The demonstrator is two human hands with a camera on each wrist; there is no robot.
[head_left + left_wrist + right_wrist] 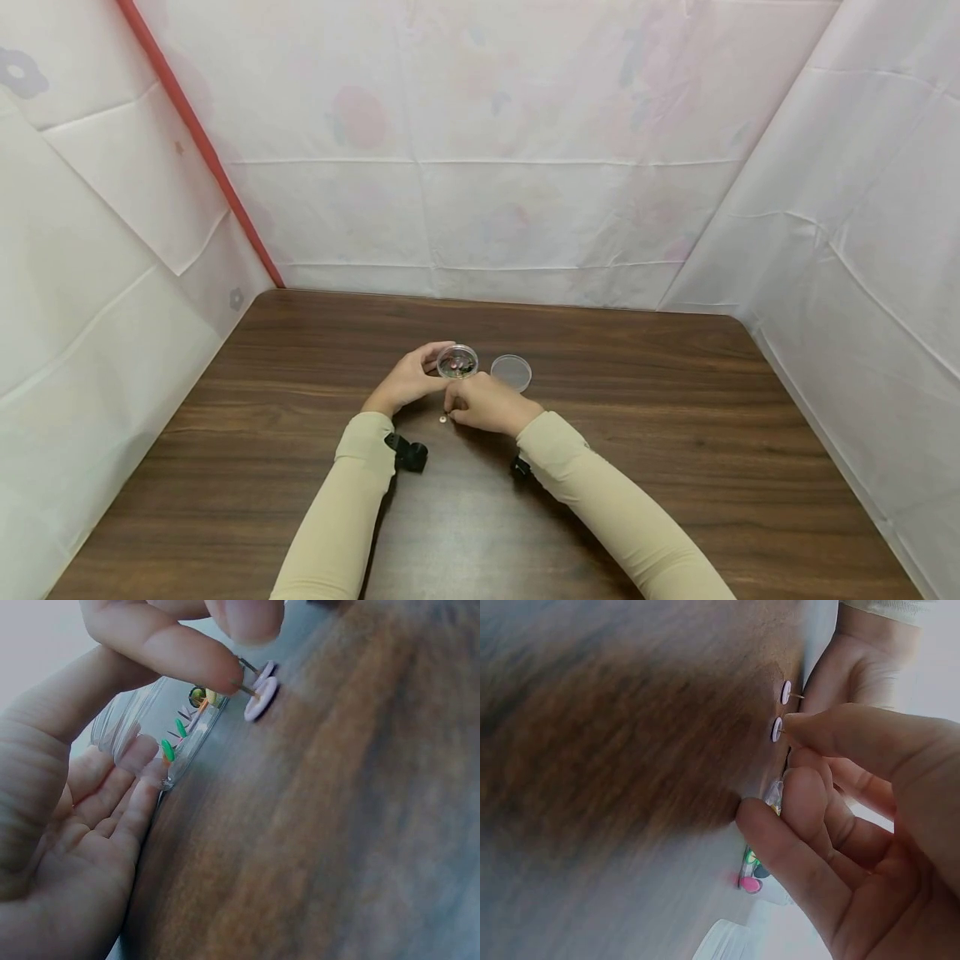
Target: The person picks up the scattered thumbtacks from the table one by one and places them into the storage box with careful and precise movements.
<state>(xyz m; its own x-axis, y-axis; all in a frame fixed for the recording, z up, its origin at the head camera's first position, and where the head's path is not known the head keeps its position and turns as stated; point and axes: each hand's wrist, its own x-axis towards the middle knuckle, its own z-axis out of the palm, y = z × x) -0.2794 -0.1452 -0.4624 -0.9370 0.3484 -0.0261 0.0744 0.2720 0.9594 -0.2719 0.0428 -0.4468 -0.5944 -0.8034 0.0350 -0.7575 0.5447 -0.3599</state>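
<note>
I see my right hand (487, 404) curled low over the worktop (675, 467), its grip pinching a pale pushpin (261, 696) by the needle. My left hand (408, 382) cups the clear dish (457, 361) of coloured pins, fingers curled round it.

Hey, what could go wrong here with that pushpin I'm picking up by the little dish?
The right hand pinches the pink pushpin by its bare metal pin, so a slipping grip could prick a fingertip. The left hand holds the small clear dish of pins slightly tilted; a nudge might spill them onto the table.
</note>
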